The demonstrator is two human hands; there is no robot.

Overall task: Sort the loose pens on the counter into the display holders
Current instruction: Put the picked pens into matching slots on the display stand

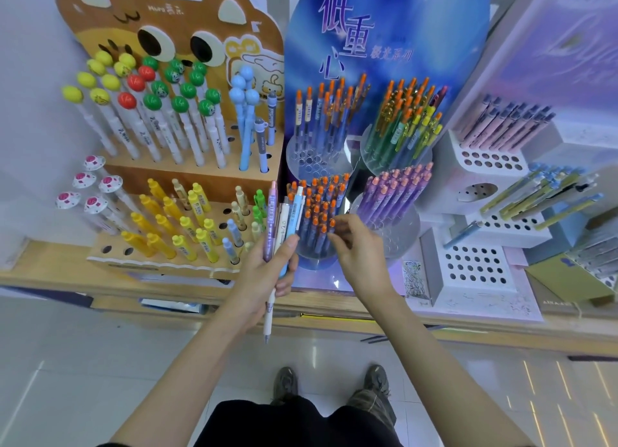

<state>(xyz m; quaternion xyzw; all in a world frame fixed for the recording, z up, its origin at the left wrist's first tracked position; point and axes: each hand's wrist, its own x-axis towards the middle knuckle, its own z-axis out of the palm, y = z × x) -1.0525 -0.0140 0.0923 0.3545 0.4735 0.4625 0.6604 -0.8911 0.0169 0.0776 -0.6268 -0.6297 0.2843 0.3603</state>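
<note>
pens (280,226): purple, white, blue, bunched upright | holders (314,236): round clear, orange-capped pens standing inside

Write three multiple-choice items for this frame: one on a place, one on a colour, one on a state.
1. Where is the right hand?
A. at the round holder of orange-capped pens
B. at the yellow pens
C. on the floor

2. What colour are the ball tops of the pens just right of the red-topped ones on the cat-faced stand?
A. black
B. green
C. pink

3. What is the left hand doing?
A. resting empty
B. pushing a box
C. gripping a bunch of pens

Answers:
1 A: its fingertips reach the orange caps.
2 B: the balls there are green.
3 C: its fingers close round several pens standing upright.
</note>
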